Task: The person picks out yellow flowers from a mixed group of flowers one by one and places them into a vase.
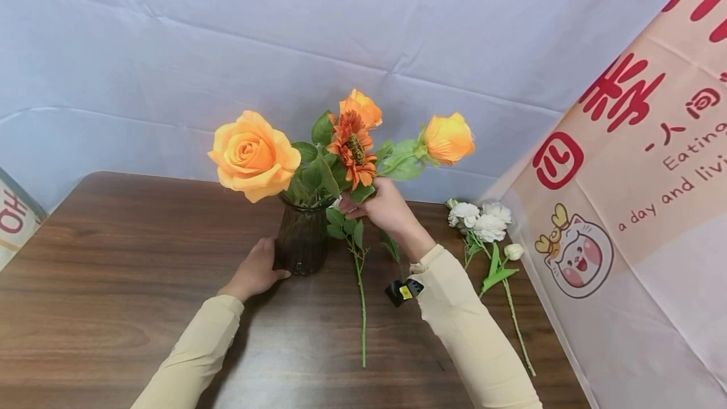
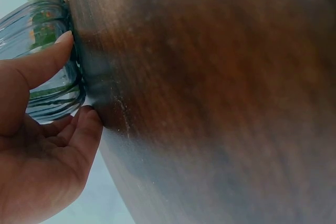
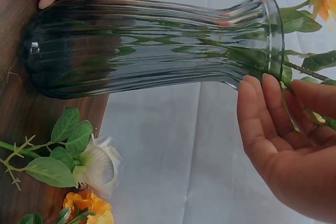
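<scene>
A dark ribbed glass vase (image 1: 303, 242) stands upright on the table. My left hand (image 1: 258, 270) grips it low down, thumb on one side and fingers on the other, as the left wrist view shows. Out of the vase rise a large orange rose (image 1: 254, 155) leaning left, a rust-orange sunflower (image 1: 354, 149), another orange rose (image 1: 363, 109) behind it and an orange rosebud (image 1: 449, 139) leaning right. Right at the glass rim (image 3: 275, 40), my right hand (image 1: 386, 204) pinches a flower stem among the leaves; its fingers partly hide the stem.
A white rose (image 3: 100, 166) on a leafy green stem (image 1: 361, 295) lies right of the vase, with an orange flower (image 3: 92, 211) near it. Farther right lie white blossoms (image 1: 485, 219) and a white tulip (image 1: 514, 251). A printed banner (image 1: 642, 207) borders the table's right side.
</scene>
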{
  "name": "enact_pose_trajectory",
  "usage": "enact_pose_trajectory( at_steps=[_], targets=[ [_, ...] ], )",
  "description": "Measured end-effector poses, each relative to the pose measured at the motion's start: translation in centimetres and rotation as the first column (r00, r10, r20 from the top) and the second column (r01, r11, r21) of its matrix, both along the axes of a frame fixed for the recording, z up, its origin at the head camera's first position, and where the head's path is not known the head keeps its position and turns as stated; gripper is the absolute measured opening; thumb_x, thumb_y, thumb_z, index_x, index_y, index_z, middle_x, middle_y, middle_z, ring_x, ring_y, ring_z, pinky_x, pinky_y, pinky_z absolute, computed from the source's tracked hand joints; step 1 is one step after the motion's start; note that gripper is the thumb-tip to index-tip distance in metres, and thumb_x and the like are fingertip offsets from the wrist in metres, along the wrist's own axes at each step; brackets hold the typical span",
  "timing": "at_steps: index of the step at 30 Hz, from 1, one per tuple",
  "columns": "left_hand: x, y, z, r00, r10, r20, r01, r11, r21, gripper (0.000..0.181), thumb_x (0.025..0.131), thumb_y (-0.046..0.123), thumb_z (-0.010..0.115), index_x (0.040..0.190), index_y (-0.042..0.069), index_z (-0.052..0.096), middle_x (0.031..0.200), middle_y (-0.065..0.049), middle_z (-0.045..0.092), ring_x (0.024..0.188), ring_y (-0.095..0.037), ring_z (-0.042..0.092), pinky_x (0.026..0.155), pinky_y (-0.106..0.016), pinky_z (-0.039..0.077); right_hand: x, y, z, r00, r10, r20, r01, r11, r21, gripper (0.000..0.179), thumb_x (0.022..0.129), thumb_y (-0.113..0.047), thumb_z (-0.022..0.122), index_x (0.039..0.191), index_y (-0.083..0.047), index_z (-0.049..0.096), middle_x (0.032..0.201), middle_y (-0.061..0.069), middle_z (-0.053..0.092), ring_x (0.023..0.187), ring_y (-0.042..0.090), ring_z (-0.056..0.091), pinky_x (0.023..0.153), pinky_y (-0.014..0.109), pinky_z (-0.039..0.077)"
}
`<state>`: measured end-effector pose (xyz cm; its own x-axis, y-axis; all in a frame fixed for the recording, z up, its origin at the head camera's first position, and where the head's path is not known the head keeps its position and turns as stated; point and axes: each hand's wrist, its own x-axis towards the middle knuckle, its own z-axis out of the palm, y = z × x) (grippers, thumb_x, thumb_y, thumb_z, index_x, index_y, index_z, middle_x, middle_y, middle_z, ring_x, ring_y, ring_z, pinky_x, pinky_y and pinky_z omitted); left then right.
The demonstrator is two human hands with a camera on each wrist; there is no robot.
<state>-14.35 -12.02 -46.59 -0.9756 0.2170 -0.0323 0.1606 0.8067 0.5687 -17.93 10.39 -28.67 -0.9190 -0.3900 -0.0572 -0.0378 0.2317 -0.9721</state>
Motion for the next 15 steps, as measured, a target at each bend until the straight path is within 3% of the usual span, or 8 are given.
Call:
enact_pose_trajectory(
  at_steps=[7, 15],
  targets=[
    [0.05, 0.00, -0.01, 1.000, 0.000, -0.005, 0.000, 1.000, 0.006, 0.073, 0.080, 0.018, 0.070, 0.127, -0.020, 0.029, 0.122, -0.034, 0.038, 0.117, -0.046, 0.036, 0.095, -0.052, 0.035, 0.17, 0.19, 0.04, 1.000, 0.020, 0.023, -0.020, 1.000, 0.006, 0.026, 0.091, -0.004, 0.054, 0.115, 0.004, 0.055, 0.089, 0.020, 0.061, 0.089, 0.041, 0.058, 0.076, 0.041, 0.052],
    [0.12, -0.03, 0.15, 1.000, -0.002, -0.005, 0.002, 1.000, 0.006, 0.074, 0.080, 0.018, 0.070, 0.127, -0.020, 0.029, 0.123, -0.034, 0.038, 0.117, -0.046, 0.036, 0.095, -0.052, 0.035, 0.33, 0.40, 0.33, 0.996, 0.004, 0.088, -0.008, 0.999, 0.050, 0.028, 0.092, -0.005, 0.052, 0.118, 0.004, 0.052, 0.099, 0.025, 0.061, 0.089, 0.030, 0.062, 0.079, 0.038, 0.051]
  ],
)
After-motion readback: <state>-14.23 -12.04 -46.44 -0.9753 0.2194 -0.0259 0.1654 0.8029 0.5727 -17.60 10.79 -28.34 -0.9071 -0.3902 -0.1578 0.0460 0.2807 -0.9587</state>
